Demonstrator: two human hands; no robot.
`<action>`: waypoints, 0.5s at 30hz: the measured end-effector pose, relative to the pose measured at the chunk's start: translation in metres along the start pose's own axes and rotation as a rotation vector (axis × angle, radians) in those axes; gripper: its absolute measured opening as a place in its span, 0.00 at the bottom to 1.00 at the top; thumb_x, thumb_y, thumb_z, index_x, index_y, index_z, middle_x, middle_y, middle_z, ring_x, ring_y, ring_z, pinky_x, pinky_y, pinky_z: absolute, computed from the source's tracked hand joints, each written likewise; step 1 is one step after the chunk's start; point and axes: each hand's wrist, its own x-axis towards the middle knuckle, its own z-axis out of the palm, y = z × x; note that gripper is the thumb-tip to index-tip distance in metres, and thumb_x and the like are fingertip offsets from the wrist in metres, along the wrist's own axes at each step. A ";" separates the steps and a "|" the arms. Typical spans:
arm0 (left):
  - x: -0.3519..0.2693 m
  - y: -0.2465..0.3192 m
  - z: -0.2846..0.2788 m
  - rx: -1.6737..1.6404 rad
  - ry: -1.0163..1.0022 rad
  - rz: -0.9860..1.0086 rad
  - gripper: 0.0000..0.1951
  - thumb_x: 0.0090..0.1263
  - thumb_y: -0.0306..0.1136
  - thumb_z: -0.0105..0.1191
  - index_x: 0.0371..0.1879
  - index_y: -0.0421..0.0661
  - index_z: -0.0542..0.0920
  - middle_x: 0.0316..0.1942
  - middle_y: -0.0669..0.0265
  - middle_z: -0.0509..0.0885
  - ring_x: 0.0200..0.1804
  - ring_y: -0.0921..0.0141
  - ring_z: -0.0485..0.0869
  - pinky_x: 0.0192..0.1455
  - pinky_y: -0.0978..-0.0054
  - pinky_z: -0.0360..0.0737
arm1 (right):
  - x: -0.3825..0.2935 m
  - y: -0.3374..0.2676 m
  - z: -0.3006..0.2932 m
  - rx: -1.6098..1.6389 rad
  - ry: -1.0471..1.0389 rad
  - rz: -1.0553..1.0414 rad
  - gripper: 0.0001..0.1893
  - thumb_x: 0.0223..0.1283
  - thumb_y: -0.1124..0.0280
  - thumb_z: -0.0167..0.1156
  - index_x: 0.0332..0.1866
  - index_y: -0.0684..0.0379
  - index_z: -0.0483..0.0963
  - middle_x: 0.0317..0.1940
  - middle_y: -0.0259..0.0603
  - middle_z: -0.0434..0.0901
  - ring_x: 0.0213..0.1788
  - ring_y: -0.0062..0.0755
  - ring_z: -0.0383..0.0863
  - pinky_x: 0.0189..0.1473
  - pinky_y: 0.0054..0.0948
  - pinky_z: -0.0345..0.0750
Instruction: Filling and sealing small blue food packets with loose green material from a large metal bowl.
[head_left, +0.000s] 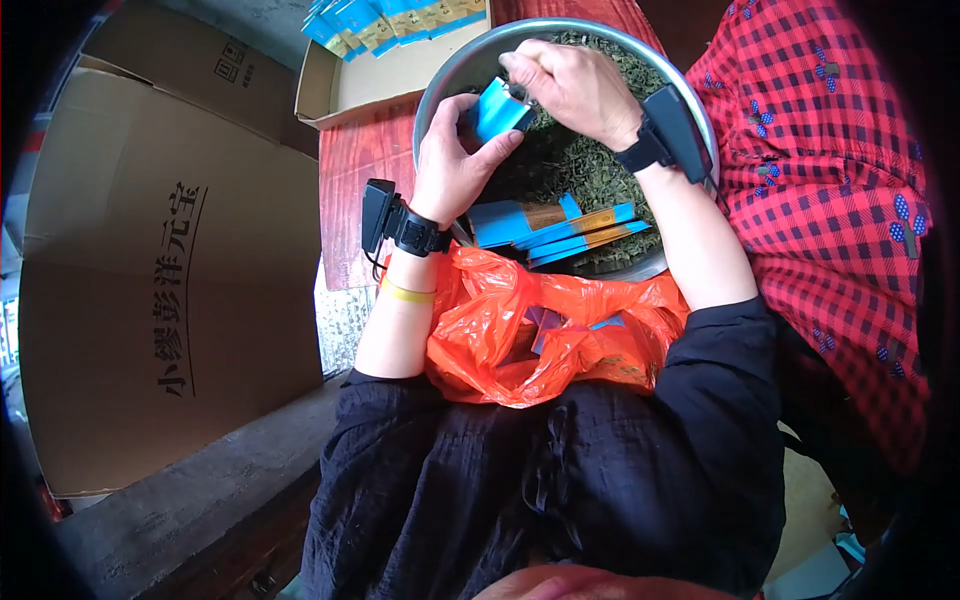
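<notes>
My left hand (465, 154) grips a small blue packet (499, 111) between thumb and fingers, its mouth facing my right hand. Just above that mouth is my right hand (574, 86), with its fingers curled in. Their tips are partly hidden, so I cannot tell what they hold. Both hands are over a wide metal basin (442, 64) of dried green leaves (600, 161), which look like tea. Several flat blue-and-gold packets (574, 229) lie on the leaves at the basin's near side.
An orange plastic bag (487, 322) with packets inside rests between my forearms. Beyond the basin's left rim, a shallow cardboard box (375, 86) holds rows of blue-and-gold packets (397, 22) on a red wooden table (367, 165). A large carton (172, 277) bearing writing stands left. Red checked cloth (817, 150) borders the right.
</notes>
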 end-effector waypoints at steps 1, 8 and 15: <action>0.001 -0.002 0.000 -0.055 -0.006 -0.057 0.29 0.55 0.43 0.69 0.50 0.38 0.73 0.38 0.58 0.81 0.41 0.67 0.81 0.46 0.70 0.78 | 0.000 -0.003 0.001 -0.070 0.030 -0.095 0.17 0.68 0.55 0.51 0.34 0.58 0.77 0.24 0.42 0.79 0.29 0.40 0.82 0.32 0.35 0.77; -0.003 0.013 0.003 0.160 0.014 0.079 0.31 0.54 0.43 0.70 0.51 0.37 0.72 0.38 0.57 0.81 0.38 0.65 0.81 0.43 0.69 0.79 | -0.004 -0.009 0.002 -0.010 0.065 -0.094 0.13 0.65 0.59 0.56 0.36 0.58 0.78 0.26 0.44 0.79 0.31 0.44 0.82 0.32 0.37 0.77; -0.001 0.019 -0.001 0.064 0.042 0.028 0.29 0.55 0.41 0.69 0.52 0.37 0.73 0.38 0.55 0.82 0.41 0.63 0.83 0.45 0.69 0.79 | -0.001 -0.009 -0.003 -0.069 0.196 -0.276 0.12 0.64 0.60 0.58 0.36 0.58 0.78 0.26 0.41 0.80 0.30 0.41 0.82 0.32 0.35 0.78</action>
